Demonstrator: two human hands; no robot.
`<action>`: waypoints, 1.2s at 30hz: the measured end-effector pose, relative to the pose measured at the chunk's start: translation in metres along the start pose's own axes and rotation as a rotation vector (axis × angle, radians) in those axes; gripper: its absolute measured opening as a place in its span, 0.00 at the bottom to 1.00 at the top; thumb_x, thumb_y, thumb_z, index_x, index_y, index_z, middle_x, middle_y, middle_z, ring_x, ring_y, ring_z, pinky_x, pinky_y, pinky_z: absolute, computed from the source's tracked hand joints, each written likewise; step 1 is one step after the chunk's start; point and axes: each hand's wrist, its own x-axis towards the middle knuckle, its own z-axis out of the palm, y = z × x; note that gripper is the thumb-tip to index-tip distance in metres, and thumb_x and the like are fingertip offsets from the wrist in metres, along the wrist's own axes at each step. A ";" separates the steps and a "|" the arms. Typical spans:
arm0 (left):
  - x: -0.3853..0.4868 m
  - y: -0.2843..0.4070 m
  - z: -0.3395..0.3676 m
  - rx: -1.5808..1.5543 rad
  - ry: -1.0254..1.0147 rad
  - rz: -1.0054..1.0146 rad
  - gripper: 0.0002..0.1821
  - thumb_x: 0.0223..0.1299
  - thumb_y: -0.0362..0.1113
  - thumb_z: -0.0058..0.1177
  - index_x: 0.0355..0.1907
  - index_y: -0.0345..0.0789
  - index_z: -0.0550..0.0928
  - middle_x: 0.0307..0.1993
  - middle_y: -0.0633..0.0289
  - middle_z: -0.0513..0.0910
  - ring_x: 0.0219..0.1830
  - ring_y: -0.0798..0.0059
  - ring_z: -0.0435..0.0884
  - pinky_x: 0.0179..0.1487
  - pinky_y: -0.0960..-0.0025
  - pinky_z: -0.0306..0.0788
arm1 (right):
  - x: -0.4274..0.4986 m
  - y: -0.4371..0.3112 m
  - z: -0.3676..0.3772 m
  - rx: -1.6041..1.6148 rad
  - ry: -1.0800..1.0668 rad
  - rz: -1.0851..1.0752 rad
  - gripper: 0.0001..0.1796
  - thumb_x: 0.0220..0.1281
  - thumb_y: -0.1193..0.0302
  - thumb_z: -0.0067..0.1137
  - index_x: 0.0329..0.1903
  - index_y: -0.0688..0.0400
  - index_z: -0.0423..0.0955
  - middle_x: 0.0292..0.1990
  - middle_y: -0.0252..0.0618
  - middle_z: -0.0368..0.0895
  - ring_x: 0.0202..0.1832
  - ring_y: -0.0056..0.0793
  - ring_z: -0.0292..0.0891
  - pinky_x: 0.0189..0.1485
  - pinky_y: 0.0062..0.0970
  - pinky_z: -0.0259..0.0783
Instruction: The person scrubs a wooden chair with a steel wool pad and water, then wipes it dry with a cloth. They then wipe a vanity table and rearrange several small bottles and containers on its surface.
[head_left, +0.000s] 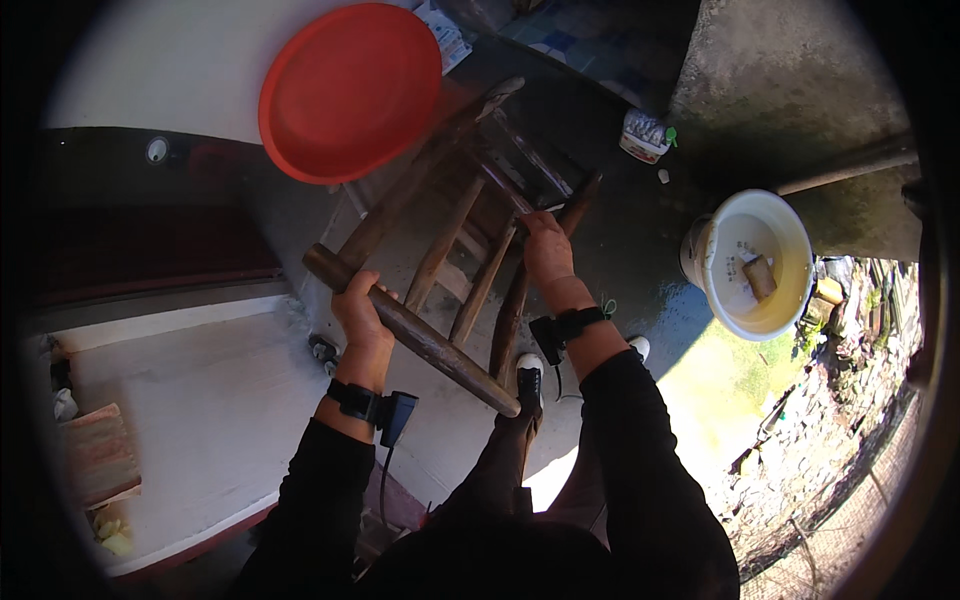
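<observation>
Both my hands hold a dark wooden chair frame (427, 356) tilted in front of my legs. My left hand (364, 307) grips the thick top rail near its left end, the thumb lying over it. My right hand (547, 247) is closed around a thinner crossbar farther out, beside one of the long side posts. Two slender wooden spindles (444, 247) run between the top rail and that crossbar. The far end of the frame reaches into shadow, where its contact with the floor is hard to make out. Each of my wrists carries a strapped black device.
A red plastic basin (352, 94) stands near the far left of the frame. To the right, a white bucket (718, 262) holds a brownish block. A small tub with a green part (645, 137) sits beyond. A pale ledge (217, 405) lies left; rubble (840, 352) lies right.
</observation>
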 end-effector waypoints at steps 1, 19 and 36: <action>0.004 -0.001 -0.006 -0.009 -0.015 0.003 0.10 0.51 0.30 0.60 0.38 0.36 0.76 0.28 0.64 0.74 0.28 0.71 0.75 0.33 0.65 0.75 | -0.011 0.019 -0.019 0.087 0.073 0.026 0.23 0.55 0.84 0.52 0.55 0.58 0.78 0.55 0.47 0.77 0.56 0.52 0.75 0.59 0.38 0.74; 0.014 0.004 -0.008 0.137 0.100 0.010 0.08 0.55 0.37 0.60 0.30 0.41 0.75 0.24 0.69 0.72 0.26 0.72 0.73 0.34 0.69 0.71 | -0.157 0.393 -0.296 -0.427 0.038 0.836 0.26 0.61 0.76 0.51 0.63 0.58 0.73 0.57 0.61 0.77 0.61 0.59 0.72 0.62 0.48 0.71; -0.018 0.035 0.100 0.273 -0.027 0.161 0.09 0.52 0.37 0.63 0.31 0.40 0.77 0.23 0.67 0.74 0.23 0.74 0.75 0.30 0.71 0.71 | -0.115 0.452 -0.296 -0.658 -0.726 0.704 0.21 0.59 0.60 0.60 0.55 0.48 0.82 0.59 0.50 0.77 0.62 0.53 0.74 0.67 0.48 0.69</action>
